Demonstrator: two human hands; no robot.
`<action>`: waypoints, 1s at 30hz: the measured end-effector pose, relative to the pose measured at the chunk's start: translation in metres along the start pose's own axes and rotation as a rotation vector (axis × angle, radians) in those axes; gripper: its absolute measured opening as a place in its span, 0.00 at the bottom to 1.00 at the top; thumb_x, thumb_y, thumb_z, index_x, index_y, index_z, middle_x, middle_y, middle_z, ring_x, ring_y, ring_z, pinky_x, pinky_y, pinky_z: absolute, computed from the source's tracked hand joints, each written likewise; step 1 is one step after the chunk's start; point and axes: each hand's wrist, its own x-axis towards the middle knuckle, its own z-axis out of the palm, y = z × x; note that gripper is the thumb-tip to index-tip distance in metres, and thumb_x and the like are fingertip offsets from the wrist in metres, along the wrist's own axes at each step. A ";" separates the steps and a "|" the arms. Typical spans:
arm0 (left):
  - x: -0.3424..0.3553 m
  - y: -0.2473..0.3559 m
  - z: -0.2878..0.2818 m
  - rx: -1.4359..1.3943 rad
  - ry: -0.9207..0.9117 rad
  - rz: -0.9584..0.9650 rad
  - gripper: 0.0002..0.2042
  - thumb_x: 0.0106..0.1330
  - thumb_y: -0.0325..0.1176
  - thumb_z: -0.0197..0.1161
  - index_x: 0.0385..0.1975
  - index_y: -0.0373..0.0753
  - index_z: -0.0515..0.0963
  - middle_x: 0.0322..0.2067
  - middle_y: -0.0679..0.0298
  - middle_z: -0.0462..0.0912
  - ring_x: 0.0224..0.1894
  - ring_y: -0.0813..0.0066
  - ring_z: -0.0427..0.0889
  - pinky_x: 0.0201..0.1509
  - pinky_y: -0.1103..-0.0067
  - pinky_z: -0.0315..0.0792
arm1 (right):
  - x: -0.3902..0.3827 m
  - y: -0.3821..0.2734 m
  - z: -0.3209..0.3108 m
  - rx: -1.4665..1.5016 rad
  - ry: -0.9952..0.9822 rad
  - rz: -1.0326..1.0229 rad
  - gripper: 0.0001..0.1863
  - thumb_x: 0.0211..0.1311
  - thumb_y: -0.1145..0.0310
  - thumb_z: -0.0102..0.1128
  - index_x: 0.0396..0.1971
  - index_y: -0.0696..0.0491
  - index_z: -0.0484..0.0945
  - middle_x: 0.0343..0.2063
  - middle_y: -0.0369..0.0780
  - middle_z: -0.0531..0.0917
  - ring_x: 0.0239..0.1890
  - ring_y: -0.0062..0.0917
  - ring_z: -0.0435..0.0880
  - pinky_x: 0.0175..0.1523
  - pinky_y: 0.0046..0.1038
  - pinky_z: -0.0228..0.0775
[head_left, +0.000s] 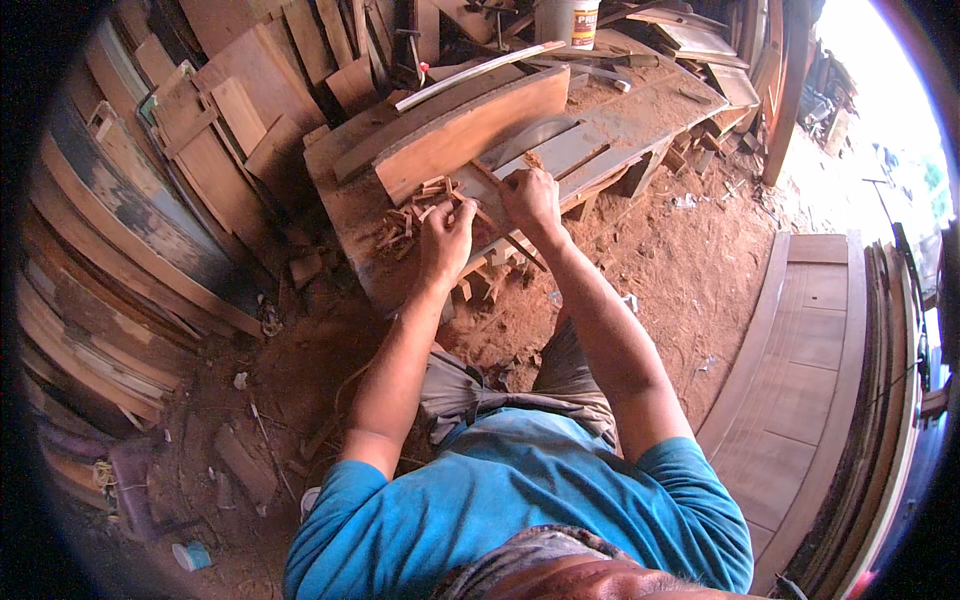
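Observation:
A table saw [590,176] stands before me, its round blade [540,136] rising through the slotted top beside a tall wooden fence board [480,130]. My right hand [532,203] is closed just on the near side of the blade, and a thin wooden strip [486,172] runs into its grip. To its left, my left hand [447,238] is closed with fingertips pinched together; what they hold, if anything, is hidden. A heap of small wood offcuts [405,222] lies against the left hand. Another thin strip [524,252] slants past the table's near edge, below my right wrist.
Boards and panels [215,130] lean along the left side. A panelled wooden door [795,370] lies at the right next to stacked planks. A white bucket [575,24] stands behind the saw. Sawdust and scraps cover the floor [660,270]; a cup [191,556] lies at lower left.

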 end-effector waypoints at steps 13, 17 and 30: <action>-0.005 0.005 0.000 -0.004 0.046 0.038 0.20 0.69 0.43 0.64 0.22 0.31 0.73 0.18 0.67 0.70 0.25 0.80 0.67 0.29 0.74 0.63 | 0.009 0.005 0.007 -0.010 0.046 0.061 0.10 0.54 0.65 0.63 0.28 0.56 0.88 0.28 0.53 0.85 0.36 0.48 0.87 0.47 0.43 0.78; -0.005 0.003 -0.003 0.010 0.035 0.045 0.20 0.69 0.43 0.64 0.21 0.31 0.72 0.19 0.67 0.70 0.26 0.80 0.67 0.30 0.74 0.63 | 0.014 0.005 0.004 0.040 -0.017 0.057 0.10 0.53 0.66 0.63 0.27 0.56 0.87 0.27 0.53 0.85 0.36 0.49 0.86 0.46 0.44 0.78; -0.009 0.006 -0.003 -0.005 0.041 -0.006 0.17 0.70 0.43 0.62 0.30 0.32 0.81 0.24 0.66 0.77 0.30 0.78 0.73 0.36 0.75 0.69 | 0.020 0.003 0.001 0.013 -0.058 0.114 0.10 0.52 0.68 0.61 0.26 0.58 0.87 0.28 0.54 0.85 0.37 0.49 0.87 0.47 0.43 0.79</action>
